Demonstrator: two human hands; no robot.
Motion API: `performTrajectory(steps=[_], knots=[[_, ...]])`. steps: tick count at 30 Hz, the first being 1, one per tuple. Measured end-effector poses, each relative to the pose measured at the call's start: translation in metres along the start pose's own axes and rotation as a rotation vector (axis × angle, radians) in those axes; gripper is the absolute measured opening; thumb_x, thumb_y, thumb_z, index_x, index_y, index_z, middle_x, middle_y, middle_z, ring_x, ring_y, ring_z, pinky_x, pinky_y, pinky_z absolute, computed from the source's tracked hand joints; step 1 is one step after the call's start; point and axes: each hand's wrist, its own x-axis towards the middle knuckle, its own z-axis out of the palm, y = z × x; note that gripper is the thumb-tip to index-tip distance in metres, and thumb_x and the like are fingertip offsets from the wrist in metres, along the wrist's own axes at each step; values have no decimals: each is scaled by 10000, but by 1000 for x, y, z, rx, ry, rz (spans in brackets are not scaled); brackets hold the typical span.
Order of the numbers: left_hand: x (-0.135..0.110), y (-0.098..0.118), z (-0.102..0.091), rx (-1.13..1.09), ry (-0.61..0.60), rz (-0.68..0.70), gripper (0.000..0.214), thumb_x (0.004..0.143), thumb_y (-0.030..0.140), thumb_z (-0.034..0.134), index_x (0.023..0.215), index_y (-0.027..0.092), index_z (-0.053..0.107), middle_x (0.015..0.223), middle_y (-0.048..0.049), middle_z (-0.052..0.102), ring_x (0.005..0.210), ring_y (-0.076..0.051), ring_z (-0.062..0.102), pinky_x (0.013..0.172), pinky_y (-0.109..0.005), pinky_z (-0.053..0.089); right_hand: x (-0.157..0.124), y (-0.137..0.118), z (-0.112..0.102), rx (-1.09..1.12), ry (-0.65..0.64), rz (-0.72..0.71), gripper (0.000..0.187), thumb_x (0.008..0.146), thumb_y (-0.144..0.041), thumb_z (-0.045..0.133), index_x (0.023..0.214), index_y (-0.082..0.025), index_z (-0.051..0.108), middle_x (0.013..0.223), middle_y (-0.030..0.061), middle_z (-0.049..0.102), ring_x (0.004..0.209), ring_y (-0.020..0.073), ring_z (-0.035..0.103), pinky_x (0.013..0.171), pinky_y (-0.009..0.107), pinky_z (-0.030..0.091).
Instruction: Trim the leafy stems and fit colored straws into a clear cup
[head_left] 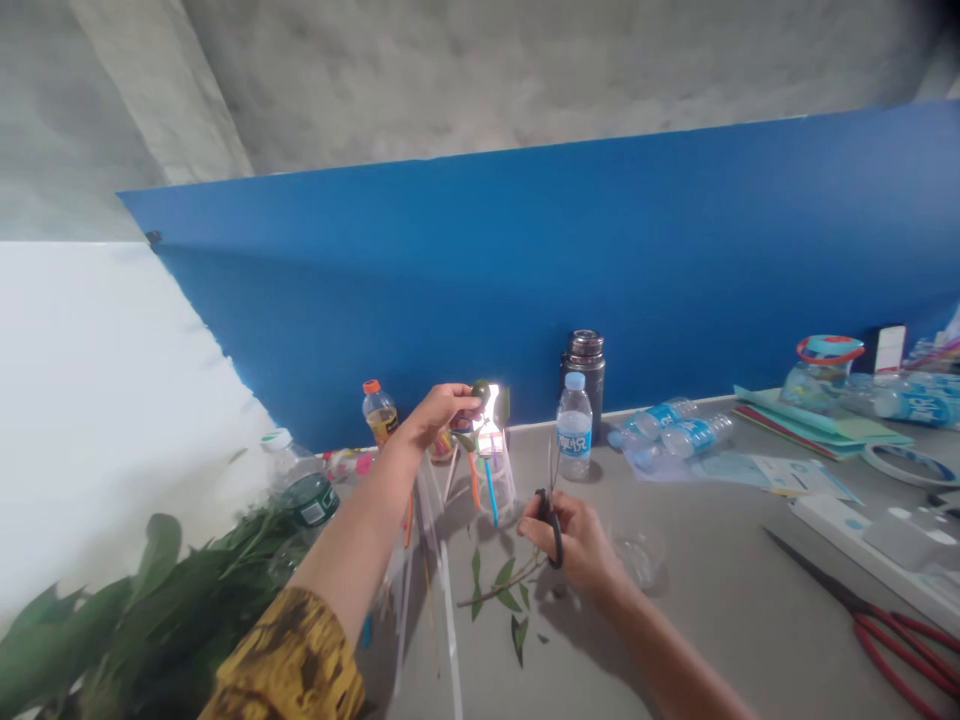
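My left hand (450, 408) reaches forward over the table, fingers pinched on a leafy sprig (504, 405) whose green leaves show around the fingertips. Just below it stands a clear plastic cup (504, 500) with an orange straw (474, 482) and a blue straw (491, 492). Black-handled scissors (555, 540) are gripped in my right hand (581, 545), their blades pointing up and away from me. Beneath and beside that hand, a thin cut twig (495, 594) and several loose green leaves (519, 638) lie on the grey table (600, 660).
Leafy branches (142, 600) fill the left side near a green-labelled bottle (304, 490). At the back stand an orange-capped bottle (379, 415), a water bottle (574, 430) and a dark thermos (589, 365). Red-handled scissors (900, 635) and a power strip (874, 550) lie right.
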Motion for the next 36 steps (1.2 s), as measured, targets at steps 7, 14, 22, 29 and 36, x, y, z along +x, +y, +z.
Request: performTrajectory(steps=[7, 14, 22, 29, 36], knots=[[-8, 4, 6, 44, -12, 25, 188, 681, 267, 829, 770, 169, 695, 747, -56, 703, 696, -162, 628, 623, -271, 408, 1, -2, 0, -1, -5, 15, 218, 705, -372, 746, 730, -172, 662, 628, -8, 568, 600, 139, 508, 537, 240, 394], [-6, 1, 2, 63, -11, 36, 212, 667, 280, 826, 795, 167, 701, 753, -54, 710, 703, -163, 644, 630, -267, 405, 1, 0, -1, -7, -6, 2, 212, 710, -373, 737, 717, -176, 659, 609, -13, 557, 583, 133, 492, 523, 236, 377], [-8, 1, 1, 78, -29, 50, 207, 670, 293, 827, 800, 176, 717, 751, -54, 718, 704, -167, 645, 628, -269, 410, 1, -2, -1, -3, 3, 2, 220, 685, -383, 742, 701, -181, 657, 606, -12, 555, 585, 136, 490, 518, 236, 380], [-6, 1, 0, 100, -46, 43, 212, 644, 298, 836, 780, 178, 724, 743, -51, 718, 703, -167, 639, 623, -268, 409, 0, -4, -1, -6, -14, 17, 222, 712, -386, 735, 715, -176, 663, 599, -18, 550, 567, 125, 479, 521, 235, 378], [-9, 2, -2, 115, -47, 67, 226, 659, 324, 834, 789, 176, 722, 736, -51, 708, 705, -170, 629, 628, -273, 408, -1, -3, -2, 17, -12, 4, 212, 703, -371, 757, 728, -175, 679, 628, -1, 588, 601, 144, 520, 528, 244, 398]])
